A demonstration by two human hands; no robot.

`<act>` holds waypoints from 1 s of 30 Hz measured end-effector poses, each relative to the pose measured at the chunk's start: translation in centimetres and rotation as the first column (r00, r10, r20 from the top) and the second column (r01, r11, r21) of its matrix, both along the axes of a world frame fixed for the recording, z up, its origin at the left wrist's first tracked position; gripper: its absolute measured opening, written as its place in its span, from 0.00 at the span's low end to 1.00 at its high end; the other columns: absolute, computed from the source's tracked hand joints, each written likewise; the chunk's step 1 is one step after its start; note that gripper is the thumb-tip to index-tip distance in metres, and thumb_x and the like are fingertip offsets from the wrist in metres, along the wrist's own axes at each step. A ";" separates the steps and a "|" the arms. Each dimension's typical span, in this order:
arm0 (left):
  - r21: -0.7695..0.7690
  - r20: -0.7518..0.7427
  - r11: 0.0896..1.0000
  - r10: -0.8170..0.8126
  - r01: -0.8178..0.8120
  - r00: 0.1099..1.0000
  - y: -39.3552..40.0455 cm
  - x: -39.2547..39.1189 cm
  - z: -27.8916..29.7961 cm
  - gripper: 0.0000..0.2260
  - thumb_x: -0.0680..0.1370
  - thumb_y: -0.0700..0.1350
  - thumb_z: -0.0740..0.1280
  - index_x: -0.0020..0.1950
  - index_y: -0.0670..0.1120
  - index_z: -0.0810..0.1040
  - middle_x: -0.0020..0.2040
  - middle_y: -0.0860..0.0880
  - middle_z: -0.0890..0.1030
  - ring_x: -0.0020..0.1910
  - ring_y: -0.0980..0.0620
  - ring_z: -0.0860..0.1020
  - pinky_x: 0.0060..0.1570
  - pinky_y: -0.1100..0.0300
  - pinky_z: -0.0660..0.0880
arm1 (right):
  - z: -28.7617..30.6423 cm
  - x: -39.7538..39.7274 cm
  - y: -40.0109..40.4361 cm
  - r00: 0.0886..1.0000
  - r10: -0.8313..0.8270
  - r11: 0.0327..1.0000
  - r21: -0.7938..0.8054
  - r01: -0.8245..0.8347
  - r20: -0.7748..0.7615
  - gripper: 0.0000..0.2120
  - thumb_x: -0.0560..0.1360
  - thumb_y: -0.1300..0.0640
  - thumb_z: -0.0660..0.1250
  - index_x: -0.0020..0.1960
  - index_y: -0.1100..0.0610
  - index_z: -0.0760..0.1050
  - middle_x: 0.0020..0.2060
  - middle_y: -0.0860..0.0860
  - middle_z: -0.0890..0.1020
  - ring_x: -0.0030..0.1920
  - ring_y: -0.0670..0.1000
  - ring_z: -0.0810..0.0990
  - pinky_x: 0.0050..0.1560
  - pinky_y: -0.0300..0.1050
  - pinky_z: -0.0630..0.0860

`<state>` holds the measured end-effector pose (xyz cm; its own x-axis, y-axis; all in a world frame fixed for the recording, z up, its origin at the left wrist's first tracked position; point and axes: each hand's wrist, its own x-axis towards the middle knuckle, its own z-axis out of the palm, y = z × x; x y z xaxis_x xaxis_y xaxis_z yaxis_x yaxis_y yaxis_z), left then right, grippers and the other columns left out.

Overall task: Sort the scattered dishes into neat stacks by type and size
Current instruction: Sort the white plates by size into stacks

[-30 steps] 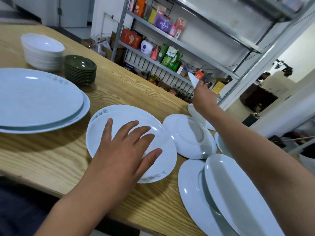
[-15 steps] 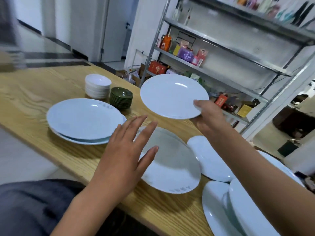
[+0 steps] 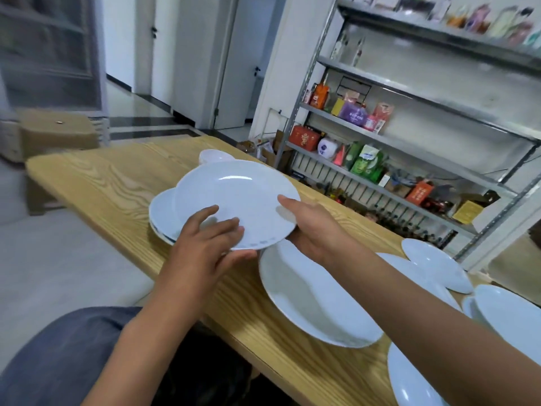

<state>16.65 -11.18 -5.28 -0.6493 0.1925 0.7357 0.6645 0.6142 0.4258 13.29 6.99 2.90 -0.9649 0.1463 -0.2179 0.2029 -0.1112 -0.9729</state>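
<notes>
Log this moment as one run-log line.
phase: carrying | held: round white plate | left hand: grips near rim | right hand: grips right rim | over: white plate stack | wooden table

Your work surface is a light wooden table (image 3: 117, 183) with strong grain, its rounded corner at far left. Directly on it: a stack of large white plates (image 3: 161, 218) near the middle, mostly hidden; a stack of white bowls (image 3: 213, 156) beyond, only the top showing. Nearer you, one large white plate (image 3: 307, 306) lies flat. To your right, more white plates overlap one another, among them a small plate (image 3: 436, 265) by the far edge and a plate (image 3: 409, 385) at the near edge.
</notes>
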 end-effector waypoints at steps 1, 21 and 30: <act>0.020 0.023 1.000 0.012 -0.012 1.000 -0.3 -0.2 -0.3 0.32 0.76 0.66 0.52 0.52 0.43 0.84 0.55 0.48 0.82 0.65 0.41 0.70 0.64 0.60 0.62 | -0.1 -0.4 -0.4 1.000 0.018 0.997 0.078 -0.019 0.014 0.12 0.78 0.57 0.66 0.58 0.64 0.75 0.50 0.59 0.85 0.49 0.59 0.84 0.53 0.56 0.80; -0.131 0.112 0.957 0.275 -0.260 0.955 -0.7 -1.6 -2.4 0.28 0.76 0.68 0.47 0.36 0.55 0.80 0.42 0.61 0.82 0.67 0.51 0.68 0.64 0.36 0.41 | -2.4 0.0 1.0 0.964 0.215 0.563 0.826 0.007 -0.155 0.13 0.79 0.55 0.62 0.64 0.51 0.72 0.56 0.46 0.77 0.56 0.46 0.75 0.54 0.40 0.72; -0.222 0.103 0.959 0.202 -0.175 0.974 -0.3 -0.9 -1.7 0.27 0.77 0.64 0.48 0.48 0.51 0.81 0.51 0.55 0.83 0.65 0.47 0.73 0.68 0.37 0.41 | -2.9 0.6 2.7 0.954 0.250 0.465 0.885 0.030 -0.164 0.16 0.79 0.56 0.63 0.66 0.52 0.70 0.60 0.47 0.77 0.59 0.46 0.75 0.60 0.44 0.73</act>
<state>15.77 -11.46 -6.98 -0.7720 0.1994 0.6036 0.4785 0.8074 0.3453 13.85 9.68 0.00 -0.9812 0.0118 0.1928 -0.0994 0.8250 -0.5564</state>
